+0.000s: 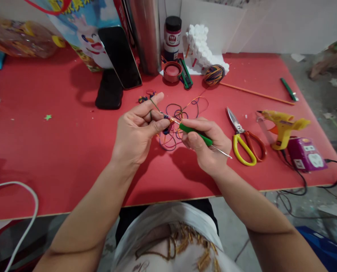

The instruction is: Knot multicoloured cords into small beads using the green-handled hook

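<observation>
Over the red table [57, 151], my left hand [136, 132] pinches a strand of multicoloured yarn [182, 113] between thumb and fingers, index finger raised with yarn over it. My right hand [206, 145] grips a green-handled crochet hook [195, 133], its metal tip pushed into the small stitched bit at my left fingertips. Loose yarn loops lie on the table behind my hands and trail back to a yarn ball [214, 74].
Yellow-and-red scissors [243, 139], a yellow glue gun [283, 126] and a purple power strip [307, 153] lie to the right. A phone [120, 56] leans on a stand at the back, beside a metal cylinder [146, 34], jar [172, 32], tape roll [172, 71] and white foam [202, 47].
</observation>
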